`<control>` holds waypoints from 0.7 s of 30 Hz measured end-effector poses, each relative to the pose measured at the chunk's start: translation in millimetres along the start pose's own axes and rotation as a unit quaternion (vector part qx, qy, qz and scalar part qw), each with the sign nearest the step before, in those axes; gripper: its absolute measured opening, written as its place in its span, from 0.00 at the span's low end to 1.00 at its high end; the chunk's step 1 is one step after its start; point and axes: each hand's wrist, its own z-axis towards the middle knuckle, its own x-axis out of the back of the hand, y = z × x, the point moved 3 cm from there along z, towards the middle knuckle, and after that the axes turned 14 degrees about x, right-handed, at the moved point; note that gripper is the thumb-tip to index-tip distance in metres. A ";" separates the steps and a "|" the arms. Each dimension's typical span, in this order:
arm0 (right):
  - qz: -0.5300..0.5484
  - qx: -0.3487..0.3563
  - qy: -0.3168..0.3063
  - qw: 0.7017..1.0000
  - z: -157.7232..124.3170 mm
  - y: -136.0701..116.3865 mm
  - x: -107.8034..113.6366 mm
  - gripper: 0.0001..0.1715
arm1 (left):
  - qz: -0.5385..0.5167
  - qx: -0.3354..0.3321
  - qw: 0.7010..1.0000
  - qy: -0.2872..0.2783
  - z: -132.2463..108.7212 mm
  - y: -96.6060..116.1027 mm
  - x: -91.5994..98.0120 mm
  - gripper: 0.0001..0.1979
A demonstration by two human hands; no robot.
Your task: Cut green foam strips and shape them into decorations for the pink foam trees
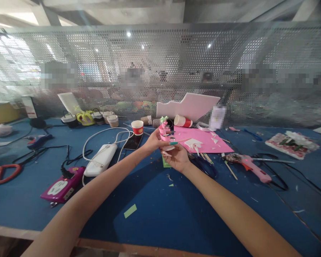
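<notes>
Both my hands meet above the middle of the blue table (155, 214). Between them is a small pink paper craft piece (163, 134) with cut, curled strips and a bit of green at its top. My left hand (153, 141) pinches its left side with fingers closed. From below and to the right, my right hand (178, 157) cups it, fingers curled round its base. A pink paper sheet (203, 141) with white scraps lies just behind the hands.
A pink glue gun (250, 165) with black cable lies to the right. Red paper cups (137, 127), a white power bank (101, 159), a magenta power strip (62, 185), red-handled scissors (5, 172) and white foam board (188, 106) surround the hands. A perforated metal screen (176, 64) closes the far side.
</notes>
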 end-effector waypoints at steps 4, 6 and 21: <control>-0.012 -0.005 0.007 1.000 -0.6 1.1 -0.5 0.11 | 0.005 0.009 0.999 0.043 -3.0 0.9 -2.6 0.32; -0.015 -0.006 0.015 1.000 -1.4 1.2 -2.0 0.10 | 0.007 0.012 0.998 0.057 -3.6 1.5 -3.4 0.30; -0.007 -0.017 -0.025 1.000 -3.9 3.9 -8.5 0.13 | 0.000 -0.016 1.000 0.010 -0.1 6.5 -1.4 0.34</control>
